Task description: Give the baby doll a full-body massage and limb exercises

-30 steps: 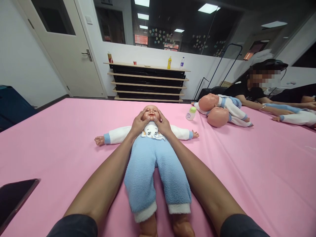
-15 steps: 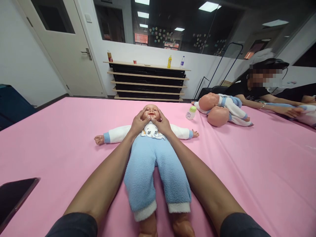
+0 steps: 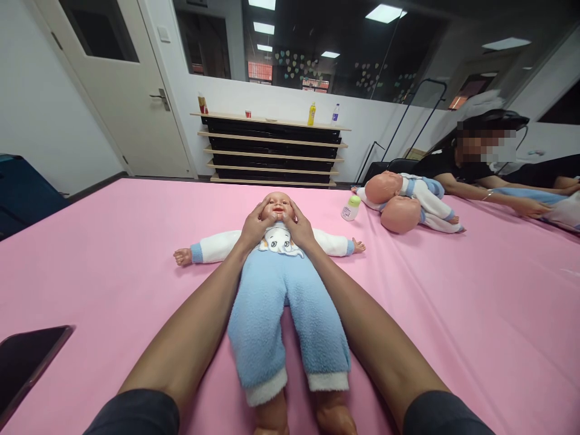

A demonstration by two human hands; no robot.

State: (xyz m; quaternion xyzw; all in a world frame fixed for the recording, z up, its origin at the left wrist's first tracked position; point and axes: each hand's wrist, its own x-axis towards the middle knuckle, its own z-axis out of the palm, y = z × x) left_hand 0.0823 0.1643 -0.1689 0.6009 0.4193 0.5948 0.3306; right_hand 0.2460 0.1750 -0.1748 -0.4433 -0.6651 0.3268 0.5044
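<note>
A baby doll (image 3: 267, 296) lies on its back on the pink-covered table, head away from me and arms stretched out sideways. It wears light blue fleece trousers and a white top with an elephant face on the chest. My left hand (image 3: 255, 226) cups one side of the doll's face, and my right hand (image 3: 299, 227) cups the other. Both thumbs rest near its chin and mouth, while the fingers curve up along the cheeks. My forearms run along either side of its body.
A white bottle with a green cap (image 3: 350, 208) stands beyond the doll's hand. Two more dolls (image 3: 401, 214) lie to its right, near a person (image 3: 457, 163) handling another doll. At the left edge is a dark phone or tablet (image 3: 27, 362). Shelves (image 3: 274, 139) stand behind the table.
My hands stay around the doll's face with hardly any visible movement. At the right, the other person's hands have shifted slightly over their doll.
</note>
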